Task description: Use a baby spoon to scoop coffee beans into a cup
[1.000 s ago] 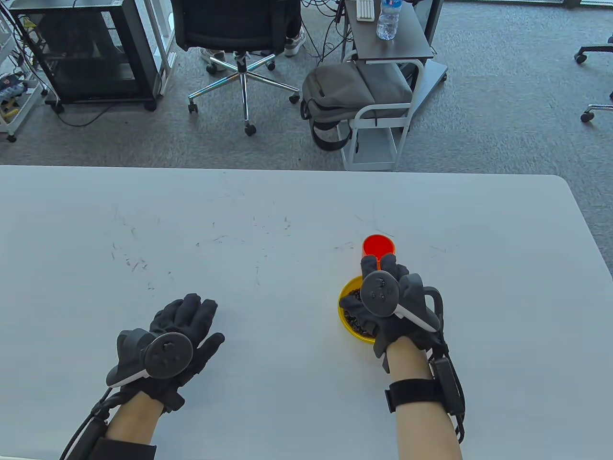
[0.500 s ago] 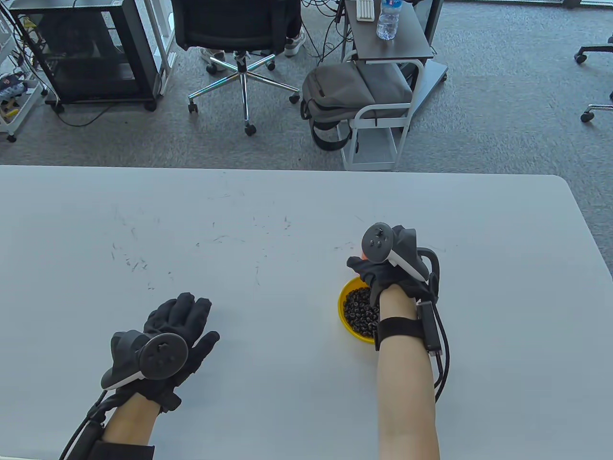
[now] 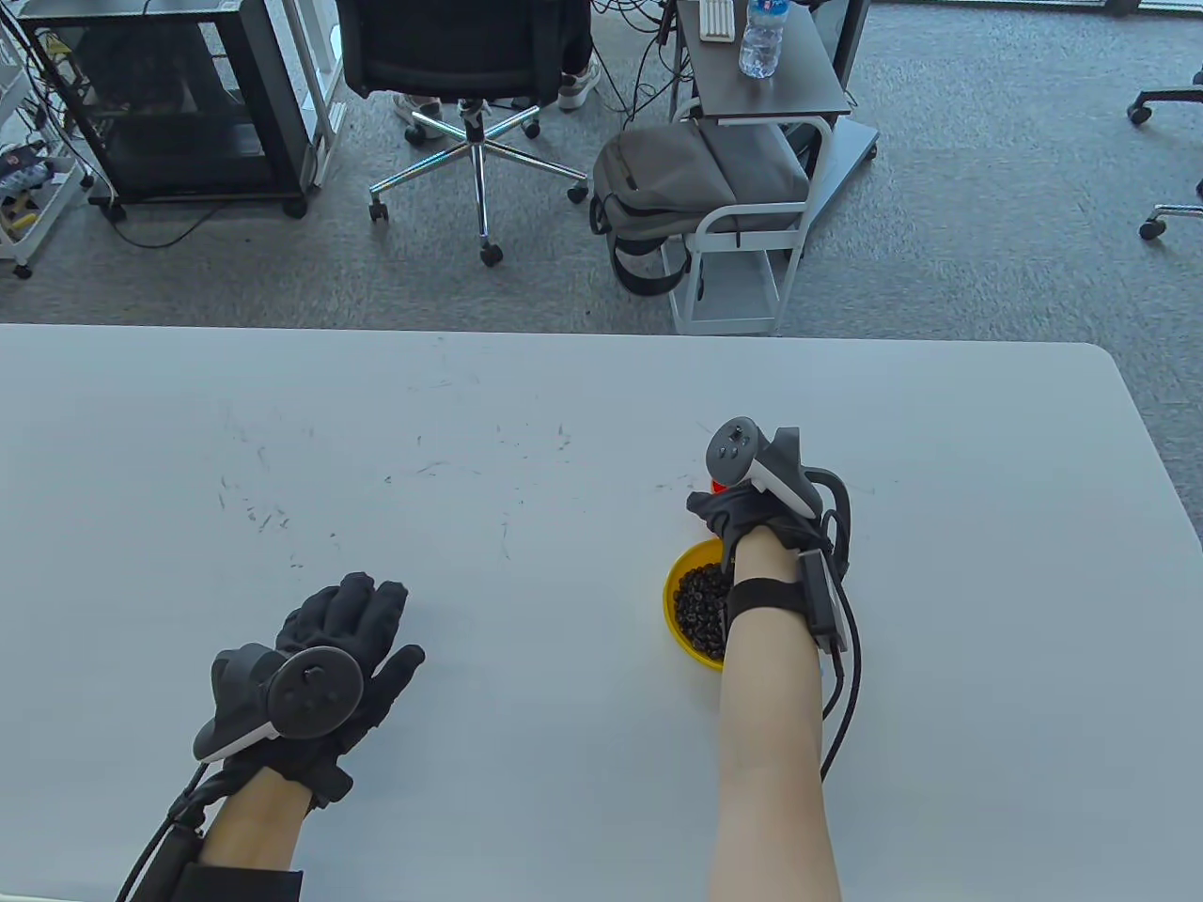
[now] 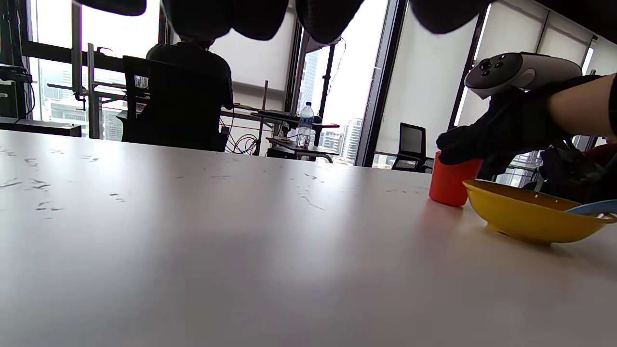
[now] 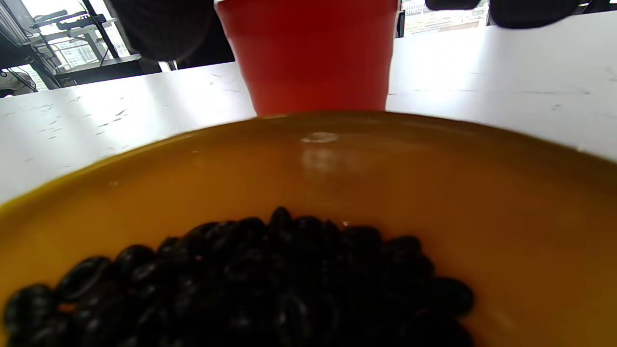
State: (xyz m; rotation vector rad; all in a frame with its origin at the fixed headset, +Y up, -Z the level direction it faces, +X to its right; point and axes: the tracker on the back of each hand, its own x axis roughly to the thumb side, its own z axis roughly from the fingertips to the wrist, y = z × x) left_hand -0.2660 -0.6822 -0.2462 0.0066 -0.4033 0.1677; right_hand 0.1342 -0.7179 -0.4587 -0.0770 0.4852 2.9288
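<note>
table view shows the right hand [image 3: 742,507] reaching over the yellow bowl [image 3: 679,575] to the red cup [image 3: 718,486], which stands upright on the tabletop [image 3: 564,583] just beyond the bowl, its long axis vertical and its mouth up; from the left wrist view the gloved fingers [image 4: 462,144] lie over the cup's rim, likely to steady or shift it so beans can be tipped in close by, though how firmly they grip i cannot tell. the coffee beans [image 5: 250,284] are heaped in the near half of the bowl, so the cup sits a short carry from them. a pale blue tip, probably the baby spoon [image 4: 590,207], pokes over the bowl's right rim in the left wrist view, lying nearly level and pointing out past the rim; neither hand has it, so scooping looks not yet begun. the left hand [image 3: 324,662] rests flat, palm down, fingers spread and holding nothing, well apart to the left, seemingly kept out of the way
</note>
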